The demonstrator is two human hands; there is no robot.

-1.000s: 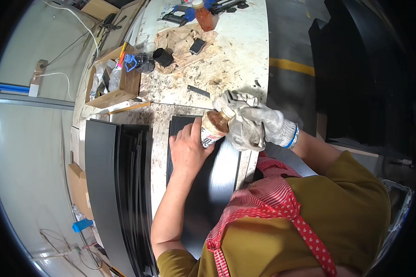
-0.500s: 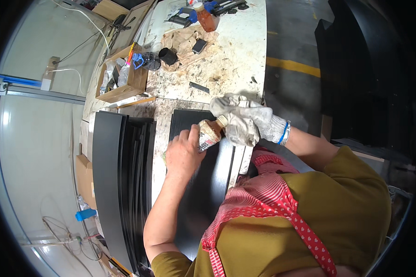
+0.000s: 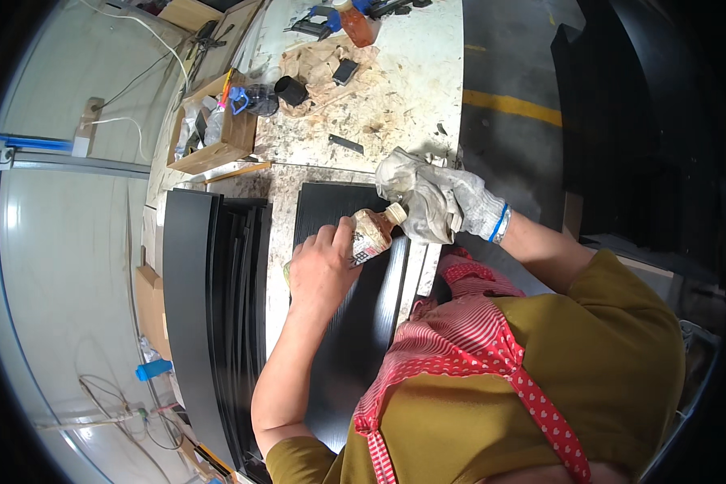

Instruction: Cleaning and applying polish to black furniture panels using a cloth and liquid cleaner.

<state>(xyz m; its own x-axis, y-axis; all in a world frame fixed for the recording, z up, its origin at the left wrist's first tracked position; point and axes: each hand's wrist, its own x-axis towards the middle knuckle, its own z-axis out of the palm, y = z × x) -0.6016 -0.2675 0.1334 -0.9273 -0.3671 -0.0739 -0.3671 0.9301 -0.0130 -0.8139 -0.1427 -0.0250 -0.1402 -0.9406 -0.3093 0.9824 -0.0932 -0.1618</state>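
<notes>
Worktable (image 3: 415,97), bottle (image 3: 369,239) of brown liquid (image 3: 385,222) in left fingers (image 3: 344,232), filled box (image 3: 239,135)

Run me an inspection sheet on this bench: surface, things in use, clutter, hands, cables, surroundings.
Surface: white workbench, dark stains and smears.
Things in use: labelled plastic bottle, tilted, neck toward a grey-white rag; black board beneath. Whether the bottle is capped: unclear.
Clutter: wooden box with mixed contents; black cup and black block on a brown cloth; black strip; bottle of reddish liquid.
Hands: left hand bare, gripping the bottle; right hand gloved, holding the rag.
Cables: white cable on the left wall.
Surroundings: upright black boards at left; yellow floor line right of the bench.
</notes>
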